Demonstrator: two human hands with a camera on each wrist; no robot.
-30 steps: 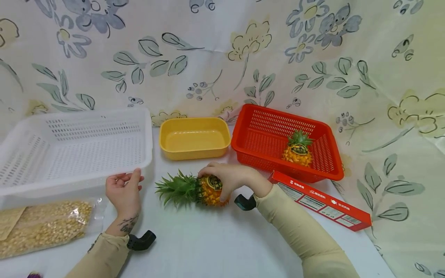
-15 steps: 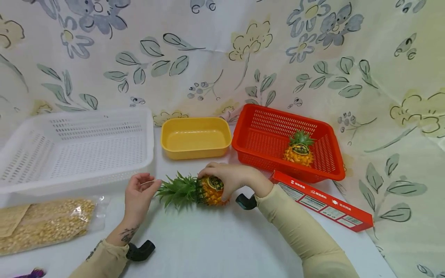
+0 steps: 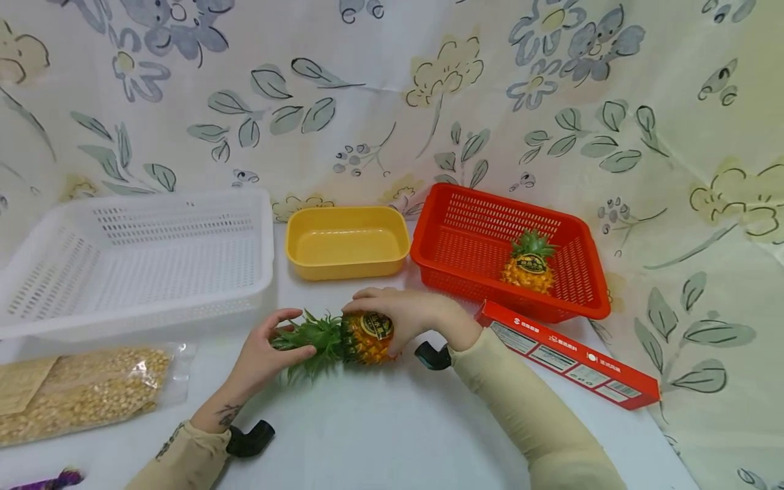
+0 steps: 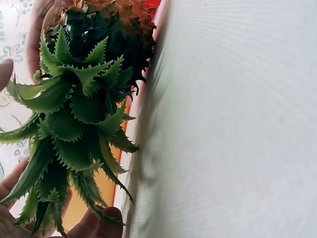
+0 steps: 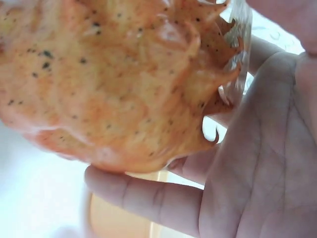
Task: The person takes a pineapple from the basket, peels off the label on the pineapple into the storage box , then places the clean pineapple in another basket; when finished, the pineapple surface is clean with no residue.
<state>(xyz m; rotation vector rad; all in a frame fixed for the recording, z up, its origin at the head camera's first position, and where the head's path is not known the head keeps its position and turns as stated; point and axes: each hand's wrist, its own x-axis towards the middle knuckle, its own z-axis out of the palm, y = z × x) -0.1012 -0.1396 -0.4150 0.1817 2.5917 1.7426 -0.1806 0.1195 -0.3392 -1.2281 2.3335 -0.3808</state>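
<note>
Pineapple [image 3: 352, 345] between right hand [image 3: 416, 314], fingers round its body [image 5: 109, 89], and left hand [image 3: 265, 348], fingers wide about its leaves [image 4: 64, 124].

My feed showed orange and green on the nearer spiky pineapple [image 3: 343, 344], grey-blue flowers [image 3: 603, 49] across the cream cloth backdrop [image 3: 382, 54].

Left arm [image 3: 184, 456], one, beige-sleeved, reaching in from lower left; wrist [image 3: 219, 415] bare, with dark markings; left hand [image 3: 265, 350] with thumb and fingers set apart. Right arm [image 3: 520, 401], one, likewise sleeved, slanting in from lower right, elbow bent; right hand [image 3: 413, 314] back uppermost, thumb and fingers curved in a grip.
</note>
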